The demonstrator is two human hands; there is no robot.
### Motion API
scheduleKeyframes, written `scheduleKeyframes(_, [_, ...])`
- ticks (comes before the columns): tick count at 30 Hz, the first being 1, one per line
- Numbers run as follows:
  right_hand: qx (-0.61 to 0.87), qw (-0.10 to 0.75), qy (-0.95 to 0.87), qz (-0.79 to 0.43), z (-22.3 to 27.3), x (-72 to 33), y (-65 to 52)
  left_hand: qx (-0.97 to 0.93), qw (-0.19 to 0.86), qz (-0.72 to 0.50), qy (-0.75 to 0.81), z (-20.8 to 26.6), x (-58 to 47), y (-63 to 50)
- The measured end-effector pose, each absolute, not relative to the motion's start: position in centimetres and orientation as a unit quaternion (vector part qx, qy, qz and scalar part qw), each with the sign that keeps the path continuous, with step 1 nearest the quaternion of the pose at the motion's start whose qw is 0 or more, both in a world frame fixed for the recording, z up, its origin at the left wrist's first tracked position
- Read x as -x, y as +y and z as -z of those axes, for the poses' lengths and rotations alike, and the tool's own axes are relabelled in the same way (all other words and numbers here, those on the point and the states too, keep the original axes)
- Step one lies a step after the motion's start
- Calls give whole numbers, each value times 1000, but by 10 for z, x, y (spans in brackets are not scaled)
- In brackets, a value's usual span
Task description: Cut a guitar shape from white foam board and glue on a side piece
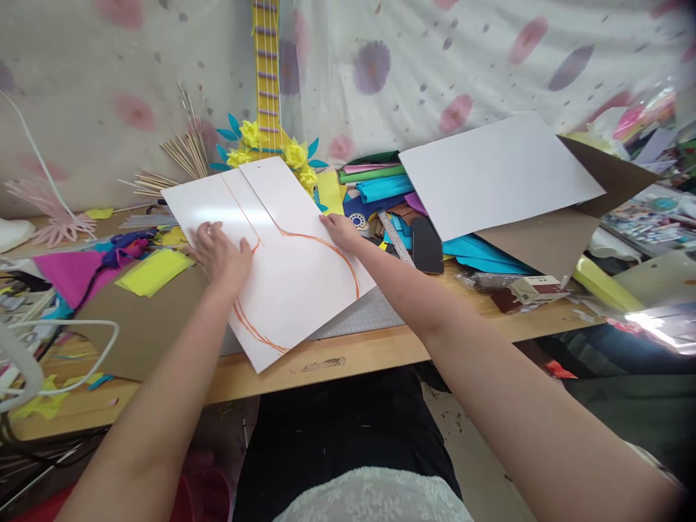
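Observation:
A white board (293, 283) with an orange curved outline lies tilted across the table in front of me. A straight dark cut or edge runs down from its top to the orange curve, and a thin orange line runs beside it. My left hand (220, 254) rests on the board's left part, its fingers spread on the surface. At the right edge, my right hand (341, 232) grips the board, with the thumb on top and the other fingers partly hidden. Part of a grey cutting mat (359, 315) shows from under the board.
Behind stands a yellow paper guitar (266, 87) with yellow flowers. A second white board (500, 174) leans over brown cardboard (544, 239) at the right. A phone (427, 246), a ruler (395, 238) and coloured paper lie between. Yellow sheets (154, 272) sit on cardboard at the left.

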State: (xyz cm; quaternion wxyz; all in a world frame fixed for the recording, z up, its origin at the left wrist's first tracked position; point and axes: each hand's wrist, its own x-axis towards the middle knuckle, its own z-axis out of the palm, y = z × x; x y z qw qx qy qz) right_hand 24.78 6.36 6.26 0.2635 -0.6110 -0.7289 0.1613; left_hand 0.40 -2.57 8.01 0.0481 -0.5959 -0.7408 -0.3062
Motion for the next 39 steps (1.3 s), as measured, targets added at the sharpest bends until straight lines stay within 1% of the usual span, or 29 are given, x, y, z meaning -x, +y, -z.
scheduleKeyframes(3, [574, 218, -771, -169, -60, -248, 67, 646, 73, 299, -699, -76, -30, -30])
scheduleKeyframes(7, [538, 163, -813, -155, -58, -242, 68, 711, 57, 246, -656, -67, -50, -28])
scheduleKeyframes(9, [554, 157, -806, -141, -56, -236, 71, 735, 48, 207, -644, -60, -56, -24])
scheduleKeyframes(13, [612, 171, -763, -122, -53, -238, 80, 766, 13, 107, -634, -45, -58, -17])
scheduleKeyframes(16, [660, 140, -736, -52, -52, -260, 79, 762, 1, 65, -645, -35, -54, -17])
scheduleKeyframes(19, [638, 76, -766, 23, -49, -288, 68, 758, -3, 57, -649, -27, -50, -19])
scheduleKeyframes(21, [632, 38, -773, 38, -45, -302, 59, 757, -7, 58, -651, -24, -49, -21])
scheduleKeyframes(23, [629, 12, -776, 38, -40, -309, 53, 755, -14, 59, -653, -21, -49, -22])
scheduleKeyframes(26, [629, 4, -777, 36, -36, -311, 49, 746, -28, 57, -663, -18, -49, -22])
scheduleKeyframes(30, [625, 46, -779, 19, -43, -309, 55, 736, -34, 69, -672, -15, -49, -21])
scheduleKeyframes(32, [609, 83, -789, -6, -51, -305, 56, 734, -39, 76, -674, -13, -48, -20])
scheduleKeyframes(34, [584, 101, -805, -45, -59, -297, 54, 729, -48, 84, -678, -12, -47, -20])
scheduleKeyframes(37, [505, 71, -854, -99, -66, -279, 44, 724, -57, 102, -680, -10, -47, -19])
scheduleKeyframes(39, [430, 27, -896, -111, -67, -266, 37, 724, -57, 111, -679, -9, -46, -19])
